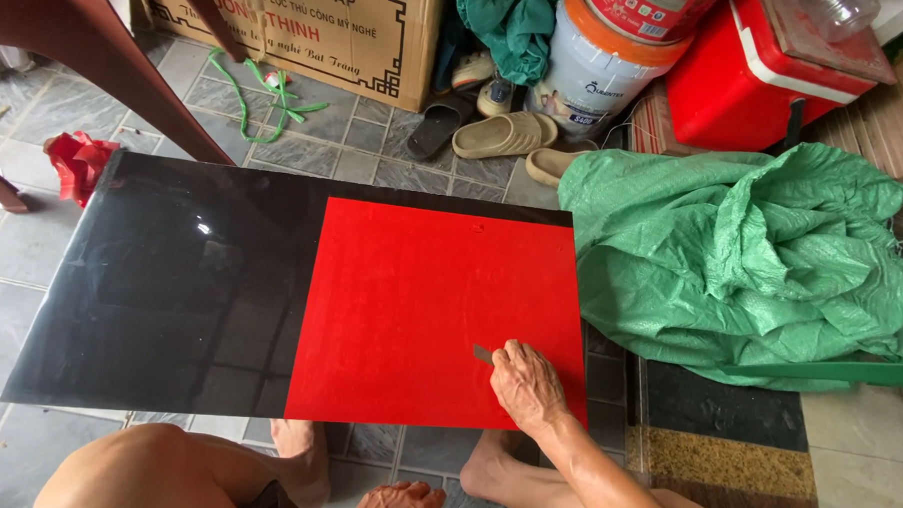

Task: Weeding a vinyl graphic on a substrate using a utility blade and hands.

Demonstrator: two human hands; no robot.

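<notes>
A large glossy black panel [170, 284] lies flat on the tiled floor, its right half covered by a red sheet [420, 303]. My right hand [525, 385] rests on the red sheet near its lower right corner and grips a small grey blade [482, 353] whose tip touches the sheet. My left hand [398, 503] sits low at the frame's bottom edge between my knees, off the panel, fingers loosely curled, holding nothing that I can see. My bare feet show just below the panel's near edge.
A crumpled green tarp [752, 254] lies right of the panel. Behind are a cardboard box [309, 29], sandals [501, 136], a white bucket [598, 69] and a red cooler [768, 75]. A dark red chair leg [108, 62] stands at far left, red scraps [80, 161] beside it.
</notes>
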